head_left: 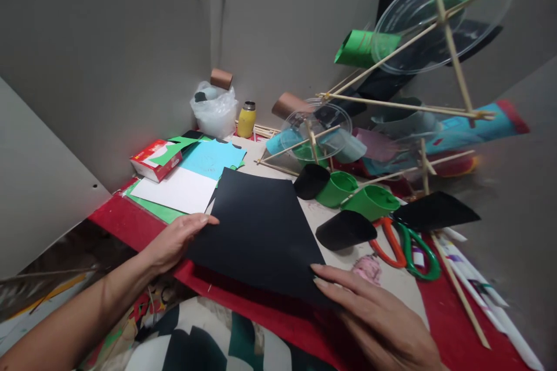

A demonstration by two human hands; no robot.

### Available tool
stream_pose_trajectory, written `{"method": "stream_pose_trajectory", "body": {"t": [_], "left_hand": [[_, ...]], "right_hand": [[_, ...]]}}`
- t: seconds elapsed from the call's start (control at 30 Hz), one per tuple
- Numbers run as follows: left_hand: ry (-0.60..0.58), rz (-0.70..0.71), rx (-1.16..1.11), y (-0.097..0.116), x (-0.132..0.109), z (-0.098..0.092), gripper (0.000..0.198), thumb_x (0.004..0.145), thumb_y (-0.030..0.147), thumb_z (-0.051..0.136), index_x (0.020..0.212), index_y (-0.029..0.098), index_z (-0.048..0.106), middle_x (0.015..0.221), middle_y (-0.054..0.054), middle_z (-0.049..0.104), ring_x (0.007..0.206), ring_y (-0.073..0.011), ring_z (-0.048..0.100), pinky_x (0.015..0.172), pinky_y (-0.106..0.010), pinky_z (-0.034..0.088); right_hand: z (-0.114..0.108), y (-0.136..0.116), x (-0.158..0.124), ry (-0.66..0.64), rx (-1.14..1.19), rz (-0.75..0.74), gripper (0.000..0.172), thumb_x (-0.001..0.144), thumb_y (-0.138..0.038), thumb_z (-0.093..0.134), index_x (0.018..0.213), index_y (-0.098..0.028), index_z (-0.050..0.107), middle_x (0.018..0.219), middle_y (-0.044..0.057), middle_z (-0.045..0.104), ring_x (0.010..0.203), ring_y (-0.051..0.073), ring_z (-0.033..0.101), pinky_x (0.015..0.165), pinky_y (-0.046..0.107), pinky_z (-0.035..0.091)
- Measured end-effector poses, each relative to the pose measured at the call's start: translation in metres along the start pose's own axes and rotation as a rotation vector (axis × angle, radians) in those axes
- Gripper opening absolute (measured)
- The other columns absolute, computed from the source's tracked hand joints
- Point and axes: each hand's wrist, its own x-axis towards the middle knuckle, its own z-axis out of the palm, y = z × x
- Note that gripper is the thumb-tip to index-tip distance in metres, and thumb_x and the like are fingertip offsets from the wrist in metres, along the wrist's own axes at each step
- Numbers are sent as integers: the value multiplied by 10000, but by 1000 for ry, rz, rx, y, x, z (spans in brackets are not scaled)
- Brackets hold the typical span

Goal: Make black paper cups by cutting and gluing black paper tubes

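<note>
A black sheet of paper point(256, 232) is held at its two sides over the near part of the table. My left hand point(178, 240) pinches its left edge between thumb and fingers. At the lower right corner, my right hand point(374, 307) grips the sheet, fingers on top and the thumb hidden. Left of the sheet lie a white sheet point(176, 188) and a blue sheet point(213, 157). Black rolled paper point(343, 230) and green paper rolls point(372, 202) stand close to its right side.
Scissors with orange and green handles point(407, 246) lie at the right. Stick frames with a clear plastic lid point(470, 17) rise at the upper right. A red box point(156, 159), a plastic bag point(215, 113) and a yellow bottle point(247, 120) stand farther back.
</note>
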Motion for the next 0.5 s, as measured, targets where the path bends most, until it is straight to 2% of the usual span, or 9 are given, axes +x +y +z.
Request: {"method": "stream_pose_trajectory", "body": {"t": [0.07, 0.13, 0.2, 0.27, 0.37, 0.43, 0.5], "left_hand": [[64, 15, -150, 2, 4, 6, 452, 765, 401, 814, 1144, 196, 679, 874, -25, 732, 745, -151, 681, 640, -222, 523], [99, 15, -270, 4, 8, 9, 620, 748, 281, 838, 1309, 235, 576, 946, -34, 754, 782, -164, 706, 711, -259, 552], [77, 22, -331, 4, 12, 9, 752, 733, 188, 837, 1401, 234, 496, 1017, -63, 764, 809, -176, 725, 767, -285, 565], [0, 36, -328, 3, 15, 7, 731, 722, 147, 827, 1387, 195, 526, 1069, -95, 762, 836, -189, 735, 799, -291, 570], [-107, 95, -260, 2, 16, 2, 549, 746, 164, 808, 1267, 135, 636, 1066, -120, 766, 864, -204, 743, 819, -280, 573], [-108, 164, -211, 5, 15, -1, 496, 773, 187, 796, 1246, 143, 652, 1032, -107, 776, 841, -199, 747, 791, -269, 579], [-58, 252, -179, 9, 14, -4, 503, 785, 198, 793, 1263, 177, 639, 1026, -83, 780, 818, -192, 750, 757, -262, 586]], "right_hand": [[-2, 0, -1, -16, 7, -20, 425, 940, -87, 524, 1292, -274, 673, 1223, 90, 715, 1036, 214, 726, 875, 255, 598], [-4, -2, -1, -31, 12, -56, 441, 923, -60, 518, 1286, -251, 677, 1231, 96, 710, 1069, 216, 713, 896, 258, 592], [-6, -3, -2, -59, -4, -86, 456, 901, -31, 515, 1278, -228, 679, 1236, 101, 706, 1098, 216, 698, 928, 265, 581], [-8, -5, -3, -85, -34, -114, 465, 887, -14, 515, 1276, -213, 677, 1241, 104, 702, 1120, 215, 685, 967, 275, 564], [-7, -7, -4, -119, -77, -120, 457, 896, -19, 514, 1286, -204, 664, 1274, 105, 680, 1171, 209, 654, 1008, 276, 537], [-4, -7, -3, -106, -79, -87, 436, 913, -30, 524, 1292, -203, 649, 1315, 109, 649, 1198, 197, 635, 1007, 250, 530], [0, -6, 1, -54, -60, -38, 411, 927, -33, 531, 1286, -204, 636, 1328, 113, 633, 1197, 178, 634, 1004, 218, 521]]}}
